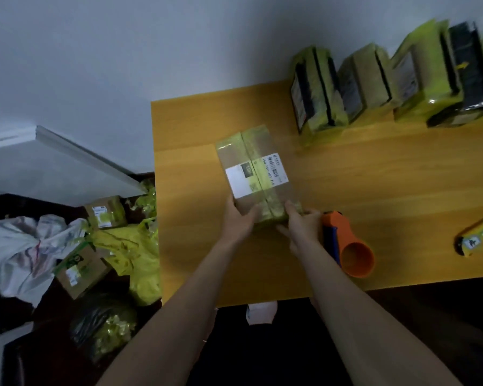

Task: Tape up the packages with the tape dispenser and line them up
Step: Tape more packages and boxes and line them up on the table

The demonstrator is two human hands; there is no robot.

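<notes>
Head view: both forearms reach forward over the near edge of the wooden table [388, 174]. Left hand [239, 220] grips the near-left corner of a cardboard package [255, 174], fingers curled round its end. Right hand [304, 225] grips the near-right end of the same package, fingers wrapped on the taped edge. Package lies flat, left of table centre, yellow-green tape along its length, white label on top. Orange tape dispenser [346, 246] lies on the table just right of the right hand. Small yellow-taped parcel [478, 236] sits at the right edge. Far right, taped packages [385, 79] stand in a row near the wall. On the floor at left: loose boxes [81, 270], crumpled white bag [23, 252]
</notes>
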